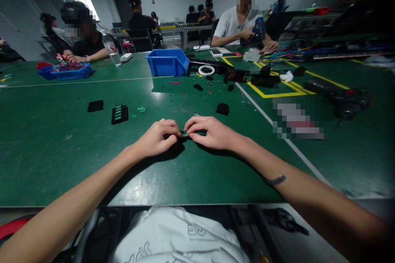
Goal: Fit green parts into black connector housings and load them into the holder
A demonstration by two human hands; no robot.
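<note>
Over the green tabletop, my left hand (160, 137) and my right hand (212, 132) meet fingertip to fingertip. Both pinch a small green circuit board (184, 134), mostly covered by the fingers. To the left lies a black frame (119, 114) holding several green boards in its slots. Loose small green pieces (141, 109) are scattered beside it. A second slotted black part (95, 106) sits farther left. Beyond my right hand is a black block-like part (222, 109).
A blue bin (168, 62) stands at mid-table near a white ring (206, 70) and scattered small parts. On the right lies a black power drill (342, 98). Across the table a person (236, 28) holds a blue drill (258, 28). Blue trays (69, 72) with wires stand far left.
</note>
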